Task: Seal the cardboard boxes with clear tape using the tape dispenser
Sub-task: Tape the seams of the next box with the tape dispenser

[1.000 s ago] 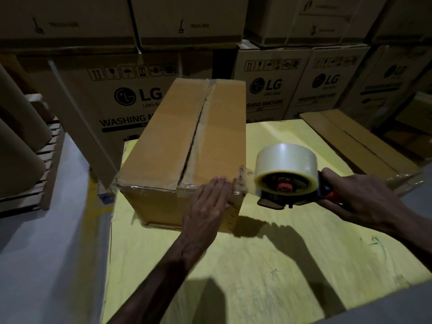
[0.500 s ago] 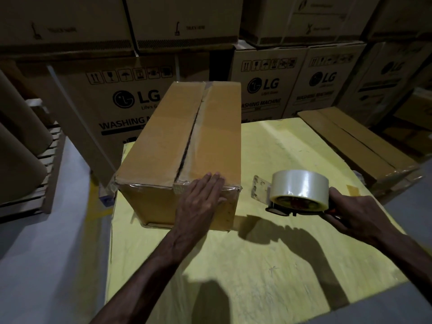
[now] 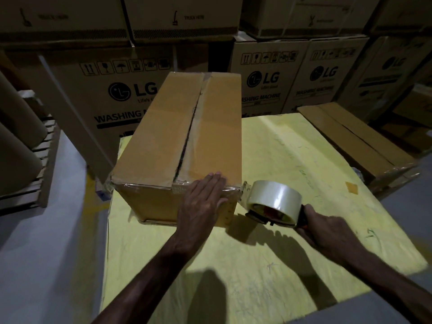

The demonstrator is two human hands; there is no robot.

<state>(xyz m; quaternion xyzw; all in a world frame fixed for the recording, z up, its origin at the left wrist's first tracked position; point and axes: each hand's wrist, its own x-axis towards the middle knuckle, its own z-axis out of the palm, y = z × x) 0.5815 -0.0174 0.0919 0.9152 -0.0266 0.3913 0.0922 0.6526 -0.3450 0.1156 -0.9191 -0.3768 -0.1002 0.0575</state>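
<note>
on the yellow table [image 3: 292,160] we see the box [image 3: 163,136] — our left hand [image 3: 201,204] lies flat, fingers straight, on its near top edge; our right hand [image 3: 327,232] curls round the tape dispenser [image 3: 273,202] — just beside the box corner.

Left rear carton [image 3: 102,99]: "LG" logo, "Life's G…" cut off, "WASHING M…" cut off, row of handling pictograms above.
Middle rear carton [image 3: 264,90]: "LG", "…ASHING MACHINE", pictograms.
Right rear carton [image 3: 322,85]: "LG", "WASHING MACHINE", blurred.
Far-right carton [image 3: 392,66]: "LG", faint.
Top-row carton [image 3: 182,22]: "TRUCK HERE", blurred, hand-truck icon.
</note>
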